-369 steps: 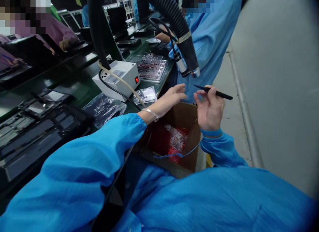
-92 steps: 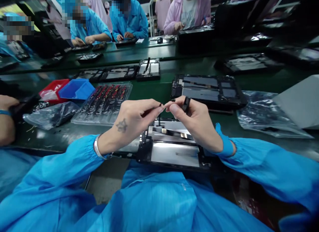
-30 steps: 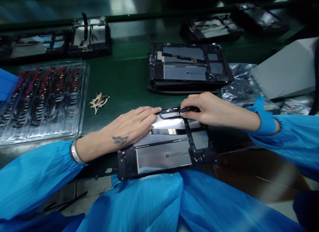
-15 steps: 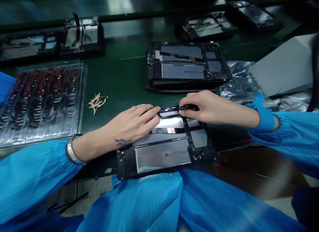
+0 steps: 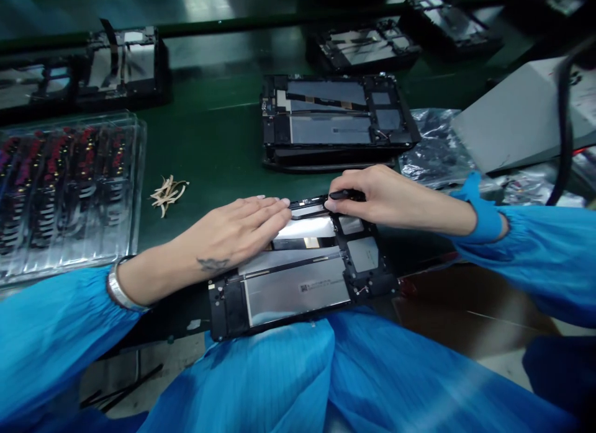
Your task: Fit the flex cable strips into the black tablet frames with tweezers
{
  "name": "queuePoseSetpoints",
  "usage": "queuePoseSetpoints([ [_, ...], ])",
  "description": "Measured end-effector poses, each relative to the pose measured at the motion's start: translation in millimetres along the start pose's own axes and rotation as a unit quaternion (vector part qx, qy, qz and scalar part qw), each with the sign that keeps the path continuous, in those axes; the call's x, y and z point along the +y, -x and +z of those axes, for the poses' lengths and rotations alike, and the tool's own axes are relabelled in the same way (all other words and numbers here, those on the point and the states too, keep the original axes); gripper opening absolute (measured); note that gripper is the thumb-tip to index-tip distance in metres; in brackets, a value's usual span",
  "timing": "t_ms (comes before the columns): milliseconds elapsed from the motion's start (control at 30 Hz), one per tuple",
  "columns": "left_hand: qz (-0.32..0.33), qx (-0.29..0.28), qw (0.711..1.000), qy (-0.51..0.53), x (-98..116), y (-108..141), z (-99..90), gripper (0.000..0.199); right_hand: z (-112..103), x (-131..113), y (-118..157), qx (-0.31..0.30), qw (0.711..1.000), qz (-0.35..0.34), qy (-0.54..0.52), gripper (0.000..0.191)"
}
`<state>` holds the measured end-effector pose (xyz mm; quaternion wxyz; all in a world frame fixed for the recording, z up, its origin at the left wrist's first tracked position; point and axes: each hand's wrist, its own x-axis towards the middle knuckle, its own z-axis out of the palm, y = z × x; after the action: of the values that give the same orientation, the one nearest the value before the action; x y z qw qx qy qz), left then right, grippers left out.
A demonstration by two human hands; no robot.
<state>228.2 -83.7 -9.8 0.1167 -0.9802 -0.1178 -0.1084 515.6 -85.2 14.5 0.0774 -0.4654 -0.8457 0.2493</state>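
Note:
An opened tablet [image 5: 298, 293], with silver battery panels in a black frame, lies at the table's front edge, its near edge against the blue garment. My left hand [image 5: 244, 228] rests flat across its far left part, fingers stretched together and tips at the far edge. At the tablet's far edge, my right hand [image 5: 372, 197] pinches a slim black tool [image 5: 347, 194] between thumb and fingers. The tool's tip and exact kind are hidden by the fingers. Near my left fingertips a narrow black-rimmed strip runs along the far edge.
Beyond my hands sits a stack of opened tablets [image 5: 326, 126]. A clear plastic tray [image 5: 139, 191] of parts stands left, beside a small pile of pale strips [image 5: 167, 194]. At right are a silvery bag [image 5: 433, 144] and a grey-white box [image 5: 507, 113]. More opened tablets [image 5: 123, 67] line the back.
The whole view has shifted, so most things appear slightly further left. Both hands keep nearly the same places on the tablet, the right one still pinching the black tool.

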Motion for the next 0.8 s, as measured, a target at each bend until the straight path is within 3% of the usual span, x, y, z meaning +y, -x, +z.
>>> queuePoseSetpoints([
  [233, -0.008, -0.007, 0.998, 0.061, -4.7, 9.3, 7.1, 0.039, 2.8, -10.4, 0.2, 0.003, 0.998, 0.025, 0.057, 0.021],
  [633, 0.026, 0.006, 1.0, 0.002, -2.9, 6.1, 6.0, 0.038, 4.5, -11.2, -1.9, -0.015, 0.996, 0.037, 0.085, 0.019],
  [800, 0.022, 0.005, 0.999, 0.032, -3.8, 8.0, 5.5, 0.041, 6.9, -9.9, -1.5, -0.008, 0.996, 0.034, 0.088, 0.019],
])
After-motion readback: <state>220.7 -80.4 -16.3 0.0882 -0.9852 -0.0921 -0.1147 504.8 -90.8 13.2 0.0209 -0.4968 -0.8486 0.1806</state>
